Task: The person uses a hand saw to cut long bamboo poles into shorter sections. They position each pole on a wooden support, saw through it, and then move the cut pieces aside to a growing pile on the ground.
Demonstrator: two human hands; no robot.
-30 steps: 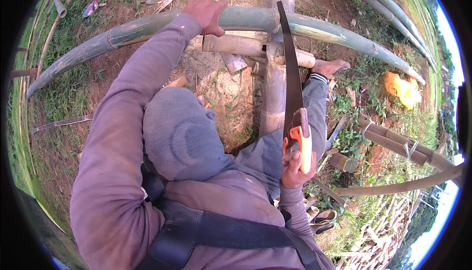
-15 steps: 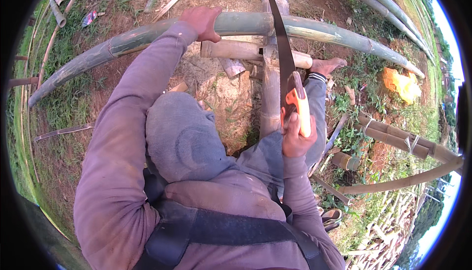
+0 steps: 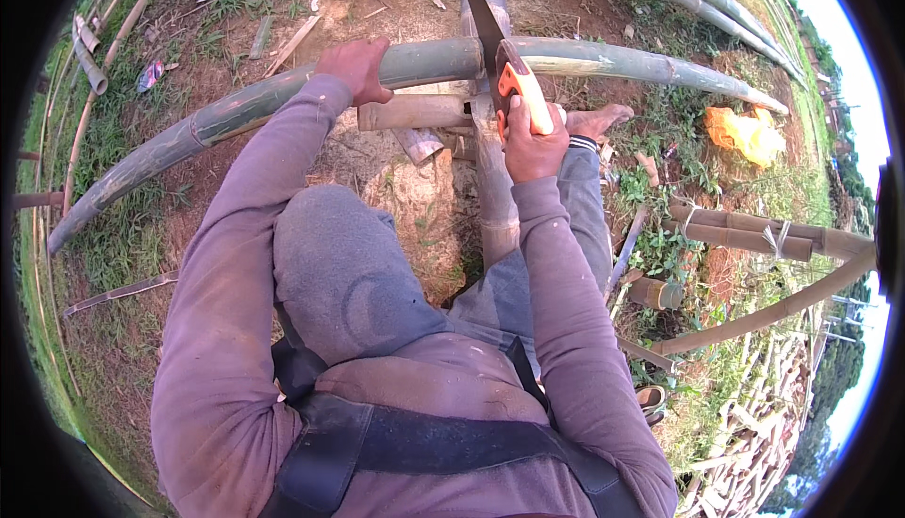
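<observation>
A long green bamboo pole (image 3: 429,62) lies crosswise before me over a bamboo support post (image 3: 497,193). My left hand (image 3: 356,69) is closed over the top of the pole, left of the post. In my right hand (image 3: 534,139) is a hand saw (image 3: 523,87) with an orange handle, gripped firmly. Its dark blade reaches away across the pole, just above the post. Whether the teeth are in a cut cannot be made out. Below the pole, a shorter bamboo piece (image 3: 415,112) runs crosswise. My bare foot (image 3: 600,120) rests near its right end.
More bamboo poles (image 3: 702,7) lie at the far right, above a yellow plastic bag (image 3: 746,136). Tied bamboo rails (image 3: 745,235) stand at my right. A heap of split bamboo (image 3: 754,438) lies lower right. A flat strip (image 3: 123,293) is on the grass at left.
My right hand has pushed the saw forward, away from my body, so its handle is now close to the pole. My left hand keeps its hold on the pole.
</observation>
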